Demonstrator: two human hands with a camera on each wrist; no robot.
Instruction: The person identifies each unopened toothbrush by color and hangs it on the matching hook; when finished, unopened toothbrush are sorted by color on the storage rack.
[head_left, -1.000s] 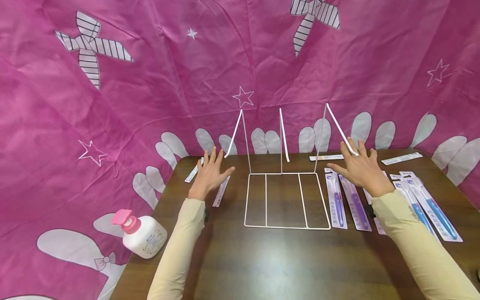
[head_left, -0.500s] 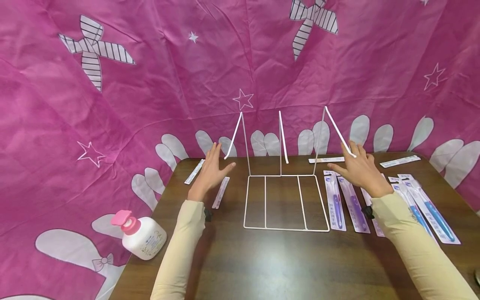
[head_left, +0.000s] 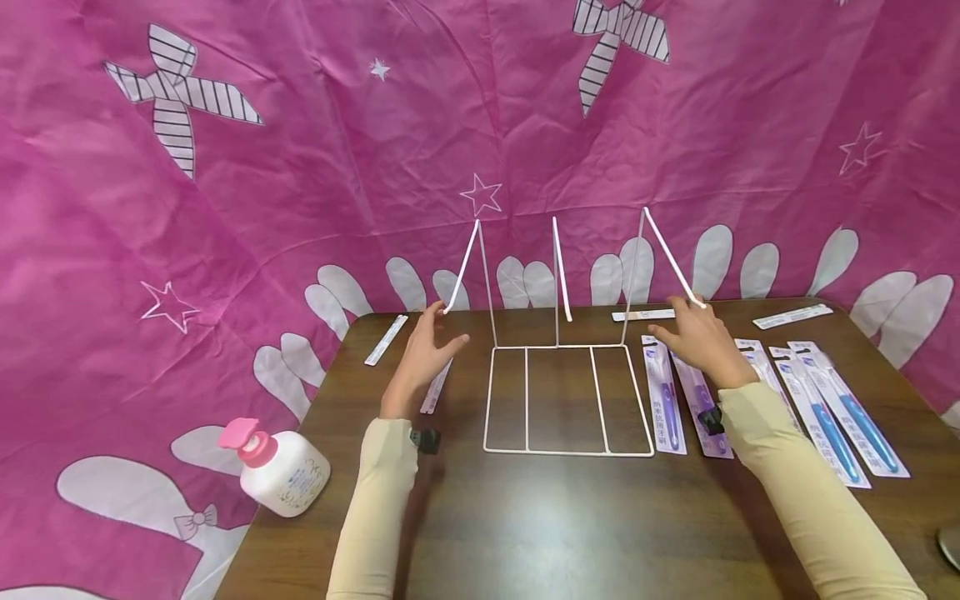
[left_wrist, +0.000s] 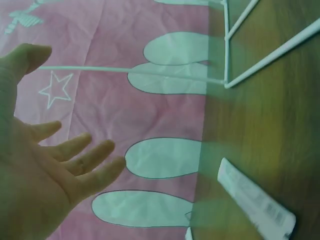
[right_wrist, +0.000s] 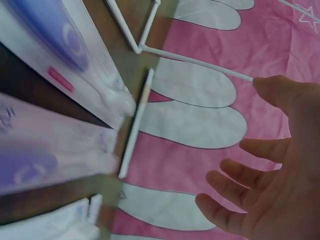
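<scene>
A white wire rack [head_left: 567, 452] stands on the table, its upright wires rising at the back and prongs slanting forward. My left hand [head_left: 422, 354] is by its left prong, thumb apart and fingers loosely bent. In the left wrist view that palm [left_wrist: 45, 175] holds nothing. On the other side, my right hand [head_left: 701, 337] is near the right prong, above packaged toothbrushes. The right wrist view shows its loosely bent fingers [right_wrist: 235, 185] holding nothing; the thumb tip overlaps a rack wire, and I cannot tell whether they touch. A purple toothbrush [head_left: 666, 400] lies beside the rack, in its pack.
Blue packaged toothbrushes [head_left: 862, 417] lie farther right. Slim white packets lie around: one far left [head_left: 386, 339], one behind the rack [head_left: 643, 315], one at back right [head_left: 792, 317]. A pink-topped pump bottle [head_left: 288, 475] stands at left. Pink cloth [head_left: 375, 167] hangs behind the table.
Both hands' fingers have bent more and dropped slightly. My right hand has shifted left towards the rack, uncovering more of the packaged toothbrushes on its right. The rack has stayed put.
</scene>
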